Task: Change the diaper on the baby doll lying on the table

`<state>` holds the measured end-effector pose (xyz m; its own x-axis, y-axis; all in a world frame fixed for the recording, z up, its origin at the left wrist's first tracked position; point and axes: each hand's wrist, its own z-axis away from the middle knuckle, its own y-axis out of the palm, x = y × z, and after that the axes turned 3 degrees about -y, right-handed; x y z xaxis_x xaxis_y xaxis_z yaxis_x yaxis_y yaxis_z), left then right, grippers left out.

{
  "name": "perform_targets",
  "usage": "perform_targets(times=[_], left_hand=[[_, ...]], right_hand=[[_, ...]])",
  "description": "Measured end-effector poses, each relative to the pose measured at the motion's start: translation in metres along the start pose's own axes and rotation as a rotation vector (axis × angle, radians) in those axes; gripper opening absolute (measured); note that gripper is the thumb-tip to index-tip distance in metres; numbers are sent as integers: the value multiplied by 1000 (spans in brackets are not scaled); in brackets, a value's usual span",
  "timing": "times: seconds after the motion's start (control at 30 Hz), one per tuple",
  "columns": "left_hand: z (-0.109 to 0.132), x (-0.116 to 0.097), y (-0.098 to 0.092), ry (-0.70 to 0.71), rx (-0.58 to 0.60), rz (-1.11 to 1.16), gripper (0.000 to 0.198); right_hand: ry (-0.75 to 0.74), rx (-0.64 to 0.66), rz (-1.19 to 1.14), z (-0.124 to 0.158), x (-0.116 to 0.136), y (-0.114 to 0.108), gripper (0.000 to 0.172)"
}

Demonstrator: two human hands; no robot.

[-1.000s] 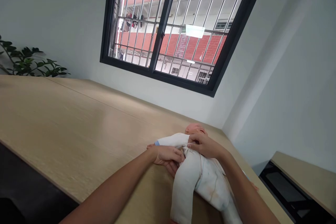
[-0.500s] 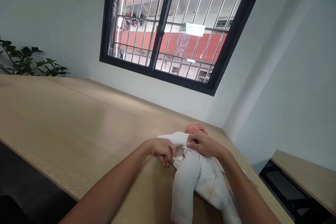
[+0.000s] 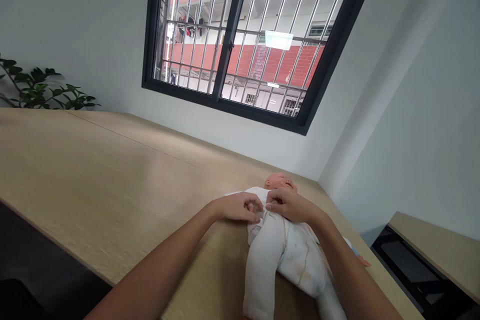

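A baby doll (image 3: 280,181) in a white, stained one-piece suit (image 3: 268,245) lies on its back on the table, its head pointing away from me. Over the side of its belly, my left hand (image 3: 242,207) has curled fingers at the suit's front edge, with cloth at the fingertips. My right hand (image 3: 290,205) pinches the cloth at the middle of the front, just below the doll's chin. Both sets of fingertips are close together. My right forearm covers part of the doll's far side, where a small doll hand (image 3: 363,261) sticks out.
The wooden table (image 3: 112,175) stretches to the left and back to the wall. A barred window (image 3: 240,40) is in that wall. Green plant leaves (image 3: 41,87) show at the far left. Another wood-topped unit (image 3: 431,240) with a dark front stands at the right.
My left hand has moved up and right with the suit's edge, toward my right hand. The gap in the clothing is now mostly covered. My right hand has hardly moved.
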<state>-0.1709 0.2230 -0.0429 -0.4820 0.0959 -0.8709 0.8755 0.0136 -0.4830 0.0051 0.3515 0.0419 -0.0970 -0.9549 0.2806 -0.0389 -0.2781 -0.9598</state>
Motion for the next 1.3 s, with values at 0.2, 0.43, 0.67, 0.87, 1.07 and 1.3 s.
perform_targets(times=[0.2,0.43,0.67,0.87,1.07,1.3], left_hand=[[2,-5,11,-63,16,-357,22],[12,-8,-14,-243,69,-51,17],[14,-9,-9,34,-87,-420,8],[16,-13,-7,99,-207,-553,18],[17,-24,1,304,-285,-637,25],[5,-12,4,54,-389,-436,12]], right_hand=[[14,12,4,0,1,-1,21],[25,19,-20,2,5,-1,23],[18,26,-22,2,2,-1,22],[22,29,-27,2,2,-1,21],[9,7,-31,1,0,0,20],[8,6,-27,4,4,0,19]])
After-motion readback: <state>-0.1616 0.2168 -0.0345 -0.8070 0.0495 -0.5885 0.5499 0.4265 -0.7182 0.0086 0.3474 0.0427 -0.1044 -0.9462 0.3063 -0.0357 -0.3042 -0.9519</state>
